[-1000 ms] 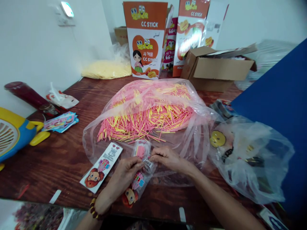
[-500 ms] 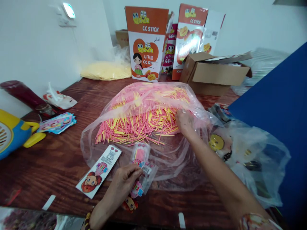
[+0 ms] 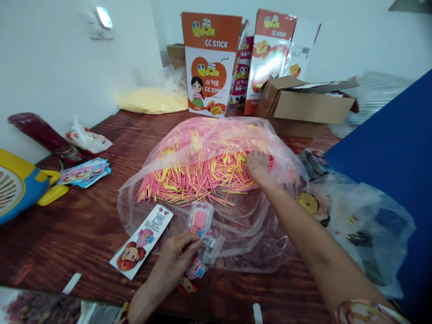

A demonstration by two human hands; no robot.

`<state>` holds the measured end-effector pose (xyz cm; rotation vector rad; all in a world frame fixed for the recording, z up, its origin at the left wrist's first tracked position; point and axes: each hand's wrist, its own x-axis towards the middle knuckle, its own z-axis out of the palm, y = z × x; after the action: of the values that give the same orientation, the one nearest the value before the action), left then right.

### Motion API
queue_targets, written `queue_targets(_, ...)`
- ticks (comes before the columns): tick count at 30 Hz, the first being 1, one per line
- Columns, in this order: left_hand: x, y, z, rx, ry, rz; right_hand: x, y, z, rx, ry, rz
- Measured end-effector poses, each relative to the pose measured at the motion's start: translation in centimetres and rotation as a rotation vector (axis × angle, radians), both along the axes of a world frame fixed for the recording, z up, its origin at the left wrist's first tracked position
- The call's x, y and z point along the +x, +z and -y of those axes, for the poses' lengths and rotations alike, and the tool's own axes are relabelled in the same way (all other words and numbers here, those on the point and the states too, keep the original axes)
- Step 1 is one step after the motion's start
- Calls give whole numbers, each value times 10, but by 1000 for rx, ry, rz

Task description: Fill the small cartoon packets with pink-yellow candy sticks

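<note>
My left hand [image 3: 184, 252] is closed, pinching a clear printed packet [image 3: 199, 217] near the table's front. Pink sticks and a yellow one show through its upper part, and its printed lower end hangs below my fingers. My right hand [image 3: 258, 165] reaches under the edge of a clear plastic bag [image 3: 175, 158], at the right side of a heap of thin pink and yellow sticks [image 3: 195, 177]. Its knuckles face up and the fingertips are hidden among the sticks, so its grip does not show. Left of the packet lies a flat white printed sleeve [image 3: 143, 240] with a cartoon head.
Cartons [image 3: 211, 67] stand along the back wall, beside an opened brown box [image 3: 310, 108]. A bag of pale yellow sticks [image 3: 153, 101] lies at back left. Colourful packets [image 3: 86, 172] and a blue-yellow fan-like object [image 3: 20, 186] sit left. Another clear bag [image 3: 367, 229] is right.
My right hand has shifted slightly within the heap, its back now turned more upward. My left hand keeps its hold on the packet. The whole view has moved a little.
</note>
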<state>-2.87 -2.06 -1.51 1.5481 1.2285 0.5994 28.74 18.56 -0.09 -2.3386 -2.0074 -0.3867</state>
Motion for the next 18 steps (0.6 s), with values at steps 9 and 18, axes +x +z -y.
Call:
queue_targets(9, 2, 3, 5, 4, -13, 2, -1, 6, 35, -67, 93, -400)
queue_targets(18, 12, 10, 12, 51, -29, 10, -14, -42, 94, -100, 88, -1525)
